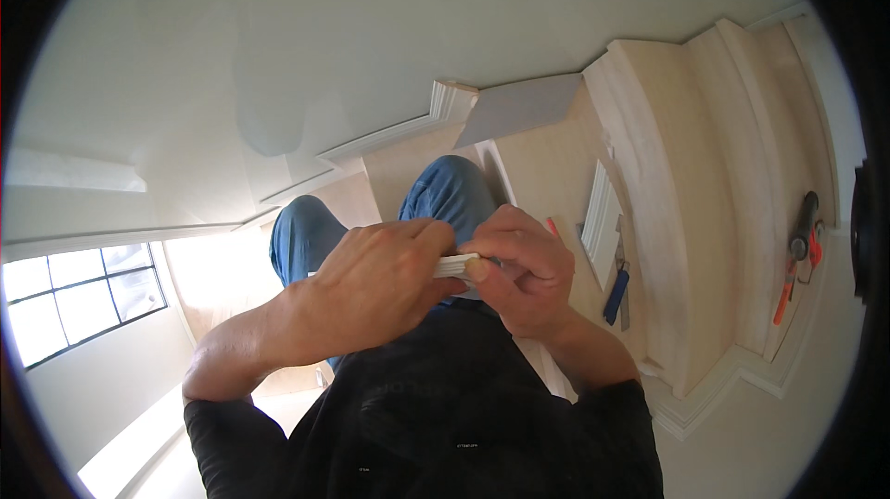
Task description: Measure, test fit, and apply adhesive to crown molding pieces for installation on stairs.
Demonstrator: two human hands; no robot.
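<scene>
My left hand (389,272) grips a short white ribbed moulding piece (450,266) over my lap, its fingers curled round it and partly hidden behind the back of the hand. My right hand (527,272) holds the piece's right end, with the thumb on the end and the fingers bent over it. My jeans-clad knees (445,186) are behind the hands. To the right of my right hand, on a pale wooden stair, lie another white moulding offcut (601,216), a blue-handled tool (616,295) and a metal strip (625,312).
Pale wooden steps (686,202) run along the right, holding a black cylindrical tool (803,228) and orange-handled tools (782,304). A grey panel (524,105) lies by the white wall (278,54) and its moulded skirting (371,137). A gridded window (83,295) is at left.
</scene>
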